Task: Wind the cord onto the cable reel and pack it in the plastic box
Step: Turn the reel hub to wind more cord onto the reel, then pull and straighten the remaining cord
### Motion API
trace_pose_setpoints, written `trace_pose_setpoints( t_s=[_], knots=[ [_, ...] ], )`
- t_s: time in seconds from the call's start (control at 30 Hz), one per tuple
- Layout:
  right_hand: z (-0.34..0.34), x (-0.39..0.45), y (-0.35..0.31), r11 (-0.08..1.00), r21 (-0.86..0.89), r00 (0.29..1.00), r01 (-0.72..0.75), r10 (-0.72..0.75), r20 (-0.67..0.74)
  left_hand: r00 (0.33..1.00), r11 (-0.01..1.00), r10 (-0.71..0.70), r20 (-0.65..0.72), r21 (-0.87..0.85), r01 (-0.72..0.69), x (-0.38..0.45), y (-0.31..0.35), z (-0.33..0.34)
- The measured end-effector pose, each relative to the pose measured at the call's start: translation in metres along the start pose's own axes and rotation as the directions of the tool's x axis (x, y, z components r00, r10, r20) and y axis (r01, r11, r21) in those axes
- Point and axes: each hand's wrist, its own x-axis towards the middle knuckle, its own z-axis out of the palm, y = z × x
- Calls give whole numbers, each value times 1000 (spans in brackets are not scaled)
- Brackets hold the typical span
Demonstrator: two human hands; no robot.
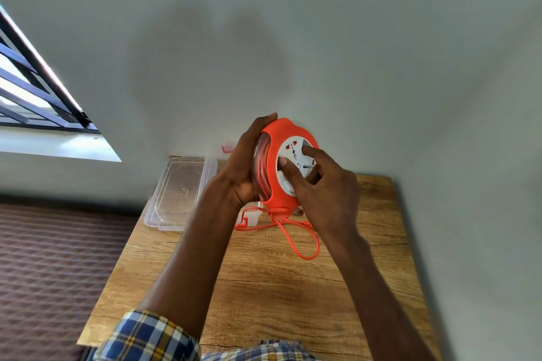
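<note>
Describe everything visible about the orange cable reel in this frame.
The cable reel is a round orange plastic housing with a white socket face turned towards the camera. Coils of orange cord show at its left edge. It is held upright above the wooden table. The left hand grips its left rim; the right hand has fingers on the white face. A loose cord loop hangs from its bottom onto the table.
</note>
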Motion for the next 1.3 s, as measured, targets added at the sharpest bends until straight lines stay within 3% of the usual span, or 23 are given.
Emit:
trace_pose_setpoints(
  t_s=[0.1,0.17,0.3,0.37,0.4,0.47,0.5,0.53,0.57,0.63,0.73,0.8,0.87,0.93,1.03,1.17,1.23,1.3],
  knots=[
    [-7,3,6,986,-65,988,155,-155,5,1000,1000,-17,6,22,17,-1,3,-1],
    [-10,6,13,982,16,980,187,-188,67,1000,1000,-14,0,5,14,-2,4,-2],
    [-9,2,19,969,220,993,116,-112,-33,996,978,85,-12,-192,-86,1,3,-4],
    [-8,2,20,927,375,995,7,32,-98,987,919,154,-49,-359,-161,6,0,-4],
    [-8,4,22,859,500,982,-110,173,-82,981,876,181,-72,-441,-194,9,-2,-4],
    [-12,8,20,517,765,891,-383,425,159,968,767,221,-122,-591,-250,13,-9,-2],
    [-13,8,20,343,809,838,-478,453,303,955,699,241,-176,-651,-296,16,-12,-2],
    [-12,7,20,258,801,805,-540,437,402,934,627,252,-255,-692,-358,18,-16,-3],
    [-10,4,19,259,774,793,-578,404,457,908,563,250,-336,-712,-419,20,-20,-4],
    [0,0,12,383,703,799,-599,335,499,869,506,233,-436,-709,-491,22,-29,-6],
    [20,-9,-6,542,594,802,-594,348,485,839,526,226,-494,-664,-532,23,-43,-7],
    [26,-10,-13,599,548,812,-584,415,411,822,539,227,-523,-635,-553,22,-47,-7],
    [23,-7,-12,616,537,815,-576,389,428,797,554,241,-554,-595,-582,21,-48,-9],
    [20,-4,-7,616,538,806,-575,315,501,782,562,272,-560,-568,-602,20,-46,-8],
    [15,-1,7,681,506,818,-530,255,515,819,556,304,-486,-608,-567,17,-37,-9],
    [2,4,41,876,284,885,-390,271,379,812,534,305,-497,-617,-578,15,-22,-23],
    [-1,4,53,930,158,915,-333,278,293,813,560,301,-498,-597,-574,15,-24,-27],
    [-2,5,54,954,78,913,-291,253,319,825,577,283,-489,-600,-554,16,-29,-27]
  ],
)
